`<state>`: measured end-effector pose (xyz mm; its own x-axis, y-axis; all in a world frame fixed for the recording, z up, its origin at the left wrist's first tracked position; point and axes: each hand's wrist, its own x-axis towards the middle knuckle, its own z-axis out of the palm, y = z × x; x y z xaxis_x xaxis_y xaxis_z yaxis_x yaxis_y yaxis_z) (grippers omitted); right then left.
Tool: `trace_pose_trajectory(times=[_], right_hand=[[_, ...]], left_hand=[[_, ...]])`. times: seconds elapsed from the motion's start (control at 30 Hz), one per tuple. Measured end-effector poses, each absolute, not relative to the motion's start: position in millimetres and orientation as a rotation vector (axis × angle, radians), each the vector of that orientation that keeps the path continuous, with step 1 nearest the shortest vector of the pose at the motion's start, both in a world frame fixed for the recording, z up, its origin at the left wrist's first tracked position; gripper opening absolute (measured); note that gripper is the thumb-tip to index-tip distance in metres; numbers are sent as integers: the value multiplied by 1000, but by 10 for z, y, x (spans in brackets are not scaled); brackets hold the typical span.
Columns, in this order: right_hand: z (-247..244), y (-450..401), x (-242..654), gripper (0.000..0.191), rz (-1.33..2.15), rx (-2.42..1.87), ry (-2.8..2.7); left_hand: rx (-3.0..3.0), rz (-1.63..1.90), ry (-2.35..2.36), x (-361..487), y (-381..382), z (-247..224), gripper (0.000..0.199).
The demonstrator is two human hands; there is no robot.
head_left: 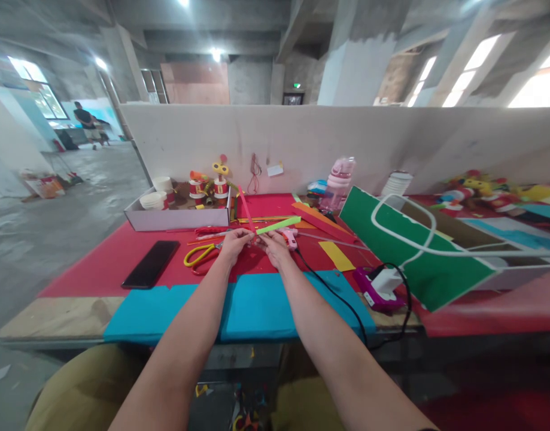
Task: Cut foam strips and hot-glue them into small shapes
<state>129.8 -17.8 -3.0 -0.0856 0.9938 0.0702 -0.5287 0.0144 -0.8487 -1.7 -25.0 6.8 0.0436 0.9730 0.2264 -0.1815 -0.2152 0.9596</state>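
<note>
Both of my hands meet over the middle of the red-covered table. My left hand point(236, 244) pinches the lower end of a pink paper strip point(246, 208), which rises up and to the left. Between the fingers of my right hand point(275, 246) is a lime-green paper strip point(281, 225), slanting up to the right. The two strips meet at my fingertips; whether they are joined I cannot tell. A pink glue gun point(291, 238) lies just beyond my right hand, partly hidden by it. Yellow-handled scissors point(197, 256) lie to the left of my left hand.
A black phone point(151, 263) lies at left. Behind it, a box point(180, 219) holds paper cups and cup figures. Orange and yellow paper pieces point(336, 256), a purple power strip point(377, 293) with cables, a green board point(404, 251) and a pink bottle point(340, 179) stand or lie rightward.
</note>
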Motion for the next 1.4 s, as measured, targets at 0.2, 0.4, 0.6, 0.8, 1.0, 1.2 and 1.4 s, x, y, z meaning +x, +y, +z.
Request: trace_pose_trajectory(times=[0.2,0.4,0.6,0.8,1.0,1.2,1.4], right_hand=[[-36,-179,1300,32,1446,-767,-910],[-58,-165,1294,32,1442,-774,-926],[-60,-142,1292,26,1421,-769,-931],[-56,-121,1280,24,1398,-764,-874],[-56,-150,1281,26,1468,-748,-933],[-59,-161,1299,30,1437,-772,-979],[-113,-114,1282,35,1291,-839,-1033]], left_hand=[[1226,1413,929,-2,-257,58,25],[1254,1432,956,-8,-239,26,26],[1228,1441,935,-1,-225,-2,25],[1220,1369,925,46,-270,43,27],[1230,1498,1024,0,-261,63,25],[1293,1491,1063,-18,-195,-3,21],[1258,1473,1090,-27,-161,-51,20]])
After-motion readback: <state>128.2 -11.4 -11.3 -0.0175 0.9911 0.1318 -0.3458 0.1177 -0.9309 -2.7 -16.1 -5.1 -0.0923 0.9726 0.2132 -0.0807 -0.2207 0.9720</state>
